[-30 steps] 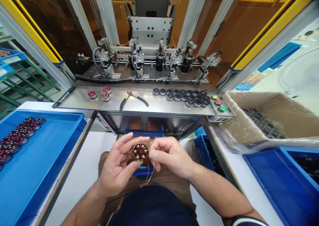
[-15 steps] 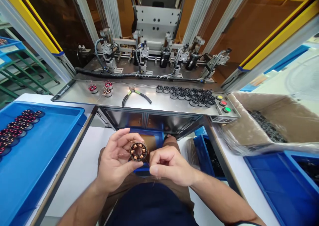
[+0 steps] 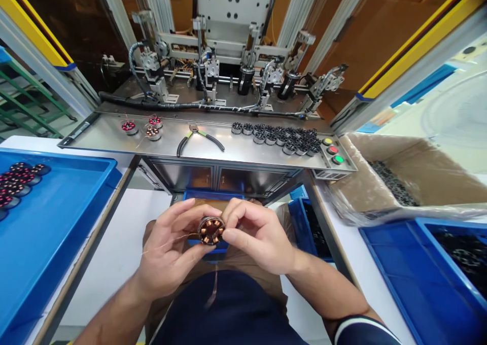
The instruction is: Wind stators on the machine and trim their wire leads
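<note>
Between my hands, above my lap, is a round motor stator (image 3: 211, 231) with copper-wound poles facing up. Thumb and fingers of my left hand (image 3: 173, 243) grip its left side. My right hand (image 3: 256, 233) closes on its right edge, thumb and fingertips against the rim. Loose copper wire trails from it leftward across my left fingers, and another strand hangs below toward my shirt. On the metal ledge (image 3: 160, 149) ahead lie green-and-black cutting pliers (image 3: 198, 138), handles spread. Left of them sit a copper-wound stator (image 3: 153, 133) and two with red parts.
Rows of black unwound stators (image 3: 281, 138) stand on the ledge beside yellow, red and green buttons (image 3: 332, 150). Behind is a winding machine (image 3: 228, 76). A blue tray (image 3: 57, 223) of wound stators is at left; a plastic-lined carton (image 3: 437, 185) and blue bins (image 3: 403, 253) are at right.
My right hand has moved up from the wire below the stator onto its right rim. The loose wire now extends farther left, and the view has shifted slightly.
</note>
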The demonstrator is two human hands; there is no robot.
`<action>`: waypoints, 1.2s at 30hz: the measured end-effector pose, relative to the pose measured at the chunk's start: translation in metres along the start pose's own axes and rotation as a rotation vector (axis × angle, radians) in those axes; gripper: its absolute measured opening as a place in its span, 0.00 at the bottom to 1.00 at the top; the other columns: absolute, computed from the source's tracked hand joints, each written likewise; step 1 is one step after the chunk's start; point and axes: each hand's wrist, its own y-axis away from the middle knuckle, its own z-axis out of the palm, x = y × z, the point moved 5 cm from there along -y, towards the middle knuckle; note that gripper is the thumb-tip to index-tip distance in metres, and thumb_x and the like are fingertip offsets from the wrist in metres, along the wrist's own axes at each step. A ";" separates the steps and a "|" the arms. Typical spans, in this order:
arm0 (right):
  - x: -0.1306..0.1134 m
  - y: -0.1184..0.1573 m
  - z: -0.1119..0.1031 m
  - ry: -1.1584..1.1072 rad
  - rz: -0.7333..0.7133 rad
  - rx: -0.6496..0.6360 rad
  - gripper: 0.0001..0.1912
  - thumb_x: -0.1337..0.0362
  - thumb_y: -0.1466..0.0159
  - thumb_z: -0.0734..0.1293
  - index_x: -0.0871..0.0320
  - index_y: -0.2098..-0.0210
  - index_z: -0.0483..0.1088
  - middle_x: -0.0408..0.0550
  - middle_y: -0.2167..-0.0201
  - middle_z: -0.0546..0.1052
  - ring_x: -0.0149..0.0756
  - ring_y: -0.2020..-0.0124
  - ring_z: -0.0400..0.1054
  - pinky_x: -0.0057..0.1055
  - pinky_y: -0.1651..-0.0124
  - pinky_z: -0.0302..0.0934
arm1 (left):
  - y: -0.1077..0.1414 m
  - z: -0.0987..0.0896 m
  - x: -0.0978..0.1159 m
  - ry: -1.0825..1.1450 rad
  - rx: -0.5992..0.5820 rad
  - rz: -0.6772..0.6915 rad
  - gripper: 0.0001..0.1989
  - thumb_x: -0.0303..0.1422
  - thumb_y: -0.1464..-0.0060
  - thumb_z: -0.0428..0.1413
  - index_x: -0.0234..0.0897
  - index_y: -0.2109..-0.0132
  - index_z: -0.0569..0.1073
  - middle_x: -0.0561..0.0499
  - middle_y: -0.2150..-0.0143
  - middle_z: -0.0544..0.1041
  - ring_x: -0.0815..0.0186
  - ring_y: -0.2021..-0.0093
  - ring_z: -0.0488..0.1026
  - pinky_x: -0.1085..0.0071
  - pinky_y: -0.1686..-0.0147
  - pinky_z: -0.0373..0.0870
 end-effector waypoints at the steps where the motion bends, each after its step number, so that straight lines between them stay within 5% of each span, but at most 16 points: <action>1: 0.001 0.001 0.000 0.001 -0.001 0.013 0.12 0.59 0.35 0.71 0.57 0.71 0.68 0.44 0.72 0.71 0.32 0.70 0.65 0.31 0.65 0.61 | 0.000 -0.001 -0.001 0.024 -0.001 -0.031 0.38 0.15 0.47 0.61 0.54 0.36 0.65 0.53 0.46 0.81 0.70 0.52 0.81 0.77 0.53 0.78; 8: 0.006 0.013 -0.003 0.054 -0.038 0.120 0.10 0.63 0.33 0.69 0.57 0.70 0.68 0.43 0.72 0.70 0.31 0.70 0.64 0.31 0.65 0.61 | 0.002 0.001 -0.015 0.187 -0.033 -0.249 0.21 0.21 0.44 0.61 0.45 0.45 0.76 0.47 0.44 0.79 0.66 0.53 0.81 0.74 0.54 0.80; 12: 0.008 0.018 -0.001 0.121 -0.055 0.148 0.09 0.64 0.34 0.69 0.57 0.70 0.68 0.43 0.73 0.71 0.32 0.70 0.65 0.32 0.64 0.62 | 0.001 0.006 -0.021 0.328 -0.035 -0.266 0.23 0.29 0.50 0.68 0.41 0.45 0.76 0.43 0.42 0.77 0.64 0.53 0.79 0.72 0.56 0.80; 15: 0.012 0.022 0.001 0.123 -0.044 0.159 0.09 0.63 0.34 0.69 0.57 0.70 0.69 0.45 0.72 0.72 0.33 0.70 0.66 0.32 0.65 0.62 | -0.002 0.007 -0.022 0.265 0.055 -0.240 0.26 0.29 0.58 0.72 0.42 0.49 0.79 0.45 0.46 0.77 0.65 0.55 0.78 0.76 0.58 0.78; 19: 0.019 0.025 0.002 0.084 -0.033 0.181 0.08 0.64 0.33 0.69 0.57 0.69 0.69 0.44 0.71 0.70 0.31 0.70 0.64 0.31 0.66 0.60 | -0.001 0.006 -0.016 -0.024 0.181 -0.118 0.21 0.22 0.54 0.68 0.43 0.53 0.80 0.48 0.53 0.79 0.64 0.50 0.78 0.75 0.52 0.76; 22: 0.020 0.024 0.002 0.062 -0.057 0.176 0.06 0.63 0.34 0.70 0.57 0.66 0.69 0.45 0.69 0.70 0.33 0.67 0.65 0.32 0.63 0.61 | 0.005 0.006 -0.008 -0.205 0.226 0.014 0.26 0.19 0.54 0.66 0.43 0.48 0.77 0.49 0.52 0.80 0.65 0.53 0.79 0.74 0.54 0.77; 28: 0.013 0.016 0.008 0.016 -0.106 0.140 0.07 0.61 0.34 0.69 0.56 0.65 0.67 0.45 0.67 0.68 0.34 0.64 0.64 0.33 0.59 0.62 | 0.013 0.005 -0.003 -0.385 0.161 0.151 0.30 0.17 0.57 0.66 0.42 0.46 0.76 0.47 0.52 0.81 0.59 0.53 0.79 0.66 0.55 0.79; 36: 0.038 0.025 0.013 -0.115 0.110 0.285 0.12 0.58 0.28 0.62 0.55 0.67 0.62 0.44 0.67 0.66 0.32 0.66 0.61 0.30 0.60 0.60 | 0.011 0.001 -0.005 -0.344 0.202 0.144 0.30 0.17 0.58 0.66 0.44 0.47 0.77 0.48 0.52 0.81 0.59 0.51 0.78 0.64 0.52 0.79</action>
